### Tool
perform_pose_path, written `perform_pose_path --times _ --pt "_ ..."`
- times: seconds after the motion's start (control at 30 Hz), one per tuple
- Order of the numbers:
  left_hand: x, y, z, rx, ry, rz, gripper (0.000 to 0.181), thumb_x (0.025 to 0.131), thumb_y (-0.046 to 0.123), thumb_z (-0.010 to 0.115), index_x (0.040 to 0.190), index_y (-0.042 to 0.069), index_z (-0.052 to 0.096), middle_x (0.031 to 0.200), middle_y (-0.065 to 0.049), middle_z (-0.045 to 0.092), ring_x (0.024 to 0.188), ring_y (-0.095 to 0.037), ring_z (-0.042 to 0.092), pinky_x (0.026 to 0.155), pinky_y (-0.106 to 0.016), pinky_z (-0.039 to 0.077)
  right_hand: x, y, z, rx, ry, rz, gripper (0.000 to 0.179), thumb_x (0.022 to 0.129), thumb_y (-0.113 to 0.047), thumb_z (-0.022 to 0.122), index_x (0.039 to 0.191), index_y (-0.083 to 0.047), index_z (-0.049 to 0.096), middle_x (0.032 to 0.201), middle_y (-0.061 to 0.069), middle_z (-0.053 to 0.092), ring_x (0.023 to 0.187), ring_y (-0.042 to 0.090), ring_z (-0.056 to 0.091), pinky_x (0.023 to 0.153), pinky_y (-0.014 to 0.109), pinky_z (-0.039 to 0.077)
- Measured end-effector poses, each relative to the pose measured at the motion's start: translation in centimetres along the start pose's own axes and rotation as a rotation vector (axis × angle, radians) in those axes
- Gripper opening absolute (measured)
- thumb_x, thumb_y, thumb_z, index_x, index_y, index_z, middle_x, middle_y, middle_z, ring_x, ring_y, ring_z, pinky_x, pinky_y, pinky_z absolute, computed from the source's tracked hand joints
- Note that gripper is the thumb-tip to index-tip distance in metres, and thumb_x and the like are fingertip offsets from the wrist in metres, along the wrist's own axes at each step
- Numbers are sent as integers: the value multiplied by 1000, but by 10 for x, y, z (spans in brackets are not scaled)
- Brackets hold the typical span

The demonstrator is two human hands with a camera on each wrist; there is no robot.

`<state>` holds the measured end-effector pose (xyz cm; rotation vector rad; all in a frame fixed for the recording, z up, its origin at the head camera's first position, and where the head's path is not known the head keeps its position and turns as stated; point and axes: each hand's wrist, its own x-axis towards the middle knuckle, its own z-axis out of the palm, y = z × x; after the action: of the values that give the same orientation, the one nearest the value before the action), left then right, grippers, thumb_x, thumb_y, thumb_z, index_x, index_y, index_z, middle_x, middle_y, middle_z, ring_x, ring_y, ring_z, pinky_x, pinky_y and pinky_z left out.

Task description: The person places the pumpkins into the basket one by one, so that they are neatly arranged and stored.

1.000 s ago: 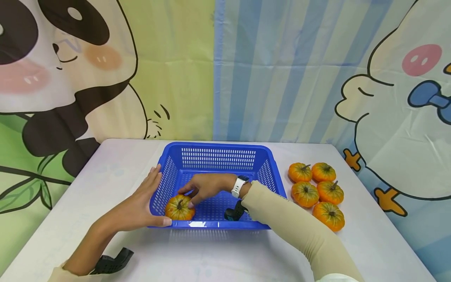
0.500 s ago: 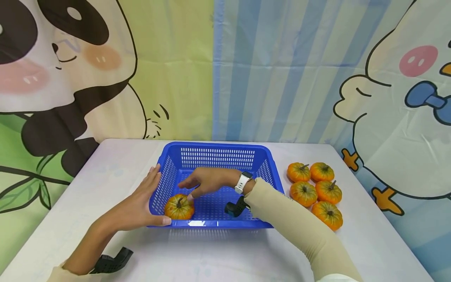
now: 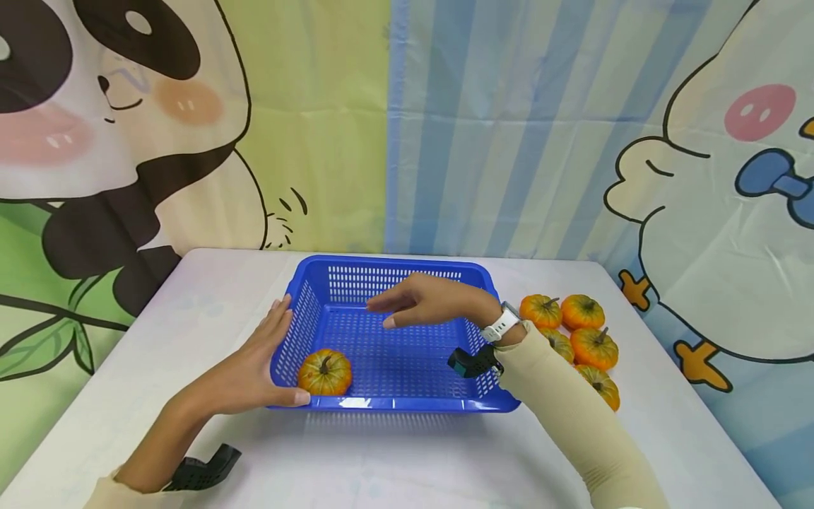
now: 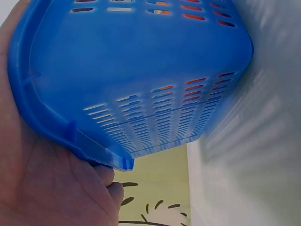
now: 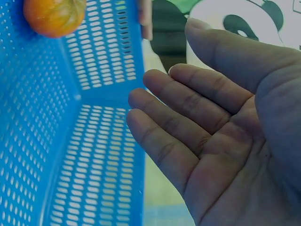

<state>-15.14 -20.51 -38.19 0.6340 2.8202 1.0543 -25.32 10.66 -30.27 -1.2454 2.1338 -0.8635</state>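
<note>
A blue plastic basket with slotted walls stands on the table. In its front left corner sits a small orange pumpkin with its stem up. My left hand spans that corner from outside, fingers straight along the left wall and thumb at the front rim. The left wrist view shows the palm against the basket's rim. Above the basket's inside hovers my right hand, holding nothing; in the right wrist view its fingers are extended and the palm is bare.
Several more pumpkins lie grouped on the white table to the right of the basket, partly hidden by my right sleeve. A printed curtain hangs directly behind the table.
My right hand has let go of the pumpkin in the basket, then risen and moved right, away from it. The pumpkin stays in the corner, and my left hand has kept its place.
</note>
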Motion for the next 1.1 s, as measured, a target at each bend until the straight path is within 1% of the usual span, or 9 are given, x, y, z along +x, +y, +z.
perform_pose_path --times 0.2,0.43,0.53,0.7,0.83,0.97,1.1 --pt "-1 -2 0 -8 0 1 129 68 53 81 155 1 2 162 -4 -12 146 -29 -13 104 -73 12 -22 -1 -3 -6 58 8 44 96 -19 63 136 -4 56 132 6 60 116 13 59 91 25 50" --pt "-1 -3 0 -7 9 9 128 68 53 81 155 2 1 162 -4 -12 146 -27 -13 103 -74 13 -49 0 -4 -8 161 5 44 96 -21 64 136 -5 57 130 5 61 114 14 61 91 26 50" --pt "0 -3 1 -9 5 6 128 68 54 81 155 3 1 162 -3 -12 146 -27 -13 103 -74 13 -62 3 -4 -35 204 17 44 96 -21 64 136 -4 57 129 6 62 115 15 61 91 27 51" --pt "0 -3 2 -10 1 3 128 69 54 81 155 4 0 162 -3 -13 147 -27 -13 103 -74 13 -85 5 -1 -79 277 56 41 97 -19 62 135 -3 58 128 6 63 117 16 60 90 27 51" --pt "0 -3 2 -11 2 1 128 68 54 81 155 3 1 162 -4 -12 147 -28 -13 104 -73 14 -102 9 5 -57 329 105 40 98 -20 61 134 -3 58 130 8 62 118 20 59 90 28 51" --pt "0 -3 3 -11 4 1 129 68 55 81 155 3 1 162 -3 -12 147 -27 -13 104 -73 13 -120 14 9 -32 399 155 39 97 -19 62 132 -3 60 129 10 62 115 24 61 88 30 52" --pt "0 -2 2 -8 7 3 129 68 54 81 155 3 1 162 -4 -12 147 -28 -13 104 -73 14 -135 20 11 -16 477 198 40 97 -19 63 134 -5 59 129 12 62 116 26 60 89 30 52"
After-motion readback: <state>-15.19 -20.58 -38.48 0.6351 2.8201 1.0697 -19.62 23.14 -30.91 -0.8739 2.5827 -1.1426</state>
